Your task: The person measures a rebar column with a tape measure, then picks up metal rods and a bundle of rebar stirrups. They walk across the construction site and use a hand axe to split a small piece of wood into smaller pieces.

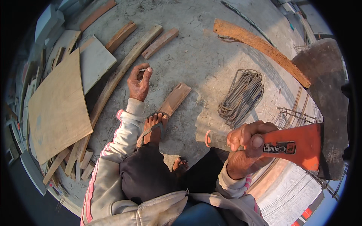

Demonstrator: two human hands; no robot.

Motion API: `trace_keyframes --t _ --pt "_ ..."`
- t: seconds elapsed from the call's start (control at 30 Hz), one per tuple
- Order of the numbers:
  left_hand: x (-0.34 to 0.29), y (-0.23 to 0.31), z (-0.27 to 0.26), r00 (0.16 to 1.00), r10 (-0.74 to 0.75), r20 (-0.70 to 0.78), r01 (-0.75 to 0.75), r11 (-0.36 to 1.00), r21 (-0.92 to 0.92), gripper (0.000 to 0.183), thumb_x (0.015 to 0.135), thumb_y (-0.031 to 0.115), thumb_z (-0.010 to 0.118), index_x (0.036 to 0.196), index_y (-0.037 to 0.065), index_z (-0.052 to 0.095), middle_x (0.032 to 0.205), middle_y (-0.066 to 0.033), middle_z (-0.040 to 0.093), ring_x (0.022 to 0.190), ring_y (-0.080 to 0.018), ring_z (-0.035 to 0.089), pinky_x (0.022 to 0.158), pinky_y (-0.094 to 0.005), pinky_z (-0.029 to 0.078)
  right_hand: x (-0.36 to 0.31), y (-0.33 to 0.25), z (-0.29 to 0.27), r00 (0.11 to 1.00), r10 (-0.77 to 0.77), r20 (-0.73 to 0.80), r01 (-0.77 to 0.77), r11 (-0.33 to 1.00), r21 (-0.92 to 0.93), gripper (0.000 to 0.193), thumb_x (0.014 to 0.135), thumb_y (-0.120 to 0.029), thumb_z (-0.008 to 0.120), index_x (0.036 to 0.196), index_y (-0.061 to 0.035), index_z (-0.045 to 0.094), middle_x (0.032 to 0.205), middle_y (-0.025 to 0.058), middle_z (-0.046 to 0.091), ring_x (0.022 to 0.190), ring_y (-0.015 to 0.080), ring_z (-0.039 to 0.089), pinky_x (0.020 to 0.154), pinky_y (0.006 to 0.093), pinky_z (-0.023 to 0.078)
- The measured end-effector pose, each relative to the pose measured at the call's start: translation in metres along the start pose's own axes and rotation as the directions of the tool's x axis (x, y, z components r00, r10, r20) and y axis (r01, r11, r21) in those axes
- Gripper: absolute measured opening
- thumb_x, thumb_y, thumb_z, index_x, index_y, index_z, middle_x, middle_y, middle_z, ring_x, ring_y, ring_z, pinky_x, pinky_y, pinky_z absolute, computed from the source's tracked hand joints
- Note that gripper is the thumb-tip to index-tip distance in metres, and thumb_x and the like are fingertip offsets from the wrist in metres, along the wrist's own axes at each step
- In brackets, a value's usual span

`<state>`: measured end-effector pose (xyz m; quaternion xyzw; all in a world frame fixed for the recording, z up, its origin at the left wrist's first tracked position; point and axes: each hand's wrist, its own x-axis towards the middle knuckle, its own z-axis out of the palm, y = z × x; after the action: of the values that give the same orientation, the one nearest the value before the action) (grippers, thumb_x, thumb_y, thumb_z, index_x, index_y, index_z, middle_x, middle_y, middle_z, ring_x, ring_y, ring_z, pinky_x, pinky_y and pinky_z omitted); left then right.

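My right hand (246, 145) grips the orange handle of an axe (301, 141), raised close to the camera at the right; its dark rusty head (326, 101) stands up along the right edge. My left hand (138, 81) hangs free over the concrete floor with fingers loosely curled and apart, holding nothing. Just right of it, a short flat wooden piece (175, 98) lies on the floor, its near end under my sandalled foot (152, 128). My other foot (180, 164) shows below.
A long curved plank (113, 81) and a plywood sheet (58, 109) lie at the left with several wood offcuts. A coil of bent steel rods (243, 96) rests at centre right. Another long curved board (260, 45) lies at upper right. A rebar frame (296, 115) sits behind the axe.
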<state>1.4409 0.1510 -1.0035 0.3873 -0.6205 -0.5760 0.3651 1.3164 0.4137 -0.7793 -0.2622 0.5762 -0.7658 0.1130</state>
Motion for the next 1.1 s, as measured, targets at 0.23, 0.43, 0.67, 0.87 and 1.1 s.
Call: trace_keyframes --t 0.23,0.43,0.67,0.87,1.1 --pt "0.004 0.014 0.022 0.995 0.089 0.047 -0.088 0.995 -0.037 0.03 0.101 0.025 0.071 0.119 0.002 0.066 0.105 -0.0059 0.07 0.098 -0.0146 0.069 0.088 -0.0305 0.054 -0.057 0.124 -0.003 0.754 0.65 -0.094 -0.604 0.631 -0.486 0.017 0.102 -0.017 0.065 0.101 -0.0011 0.058 0.076 0.0026 0.054 0.065 0.0091 0.05 0.057 0.0295 0.042" --pt "-0.006 0.001 0.012 1.0 -0.001 -0.006 0.001 0.999 -0.041 0.029 0.099 0.025 0.072 0.116 0.001 0.068 0.105 -0.0068 0.071 0.097 -0.0159 0.07 0.086 -0.031 0.055 -0.02 0.055 0.003 0.87 0.492 0.031 -0.476 0.854 -0.212 0.02 0.104 -0.017 0.064 0.109 0.0004 0.055 0.075 0.0004 0.053 0.053 0.0057 0.046 0.048 0.0232 0.04" --pt "0.004 0.009 0.004 1.0 -0.013 -0.028 0.013 1.0 0.002 0.031 0.099 0.026 0.073 0.116 0.001 0.068 0.104 -0.0076 0.072 0.095 -0.0162 0.07 0.085 -0.0314 0.055 -0.033 0.094 0.002 0.98 0.198 0.032 -0.164 0.881 -0.443 0.019 0.102 -0.017 0.067 0.099 -0.0022 0.055 0.067 0.0002 0.049 0.049 0.0081 0.047 0.046 0.026 0.041" --pt "-0.007 0.004 0.023 0.998 0.032 0.06 -0.03 0.999 -0.041 0.031 0.098 0.026 0.074 0.114 0.0 0.069 0.113 -0.0115 0.069 0.098 -0.0219 0.072 0.085 -0.0347 0.058 -0.061 0.155 -0.019 0.758 0.653 -0.003 -0.554 0.641 -0.532 0.02 0.1 -0.017 0.069 0.102 -0.0013 0.057 0.071 0.0024 0.054 0.054 0.0102 0.05 0.05 0.0284 0.042" --pt "-0.018 0.032 0.021 0.947 0.253 0.198 -0.274 0.958 0.088 0.053 0.086 0.039 0.083 0.123 0.004 0.066 0.115 -0.0142 0.069 0.093 -0.0248 0.073 0.083 -0.0372 0.059 -0.035 0.121 -0.007 0.847 0.531 0.02 -0.444 0.729 -0.521 0.019 0.097 -0.013 0.068 0.102 0.0019 0.058 0.078 0.0136 0.063 0.067 0.019 0.06 0.065 0.0358 0.049"
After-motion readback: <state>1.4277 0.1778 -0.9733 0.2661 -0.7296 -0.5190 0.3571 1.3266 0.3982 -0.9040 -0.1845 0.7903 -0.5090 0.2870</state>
